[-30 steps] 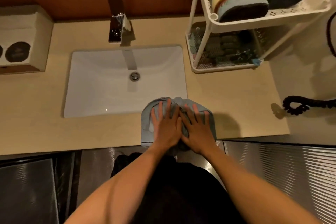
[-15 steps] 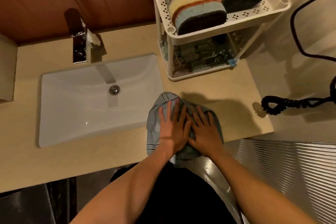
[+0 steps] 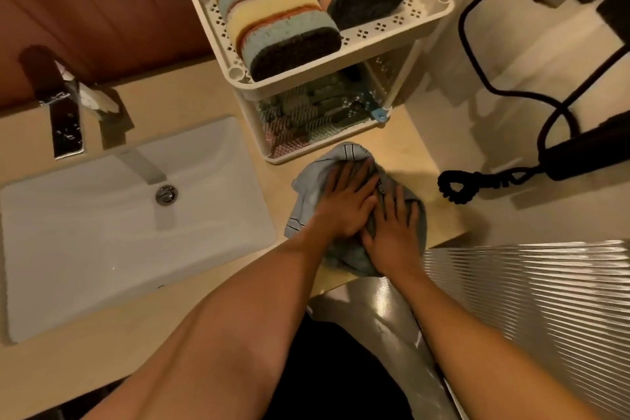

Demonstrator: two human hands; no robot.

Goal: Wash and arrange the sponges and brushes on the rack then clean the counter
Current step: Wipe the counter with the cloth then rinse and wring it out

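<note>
Near the middle of the frame, on the counter to the right of the sink, both hands are pressing down on a bunched blue-grey cloth. The left hand is lying flat with its fingers straight and spread, pointing toward the upper right. The right hand is lying flat just beside it, slightly lower and further right, and its fingers are straight too. Neither hand is curling round the cloth; both are pushing it with open palms.

The cloth's long side is running from the foot of the rack down to the counter's front edge, where its lower end is bunching under the right wrist. Its top edge is sitting just beside the rack's base; whether the two are touching cannot be told.

Sponges are standing in rows on the rack's top shelf, and what look like brushes are lying on the dim lower shelf. So the washing and arranging appears to be done, and the counter wipe is the step in hand.

Bare counter is lying in two directions from the hands. One patch is reaching right, toward the coiled black cord, and the right hand is nearer to it. The other is the long strip in front of the sink, running toward the lower left, and the left hand is nearer to that. Upward, the rack is blocking the way, so the next sweep probably has to go sideways.
</note>
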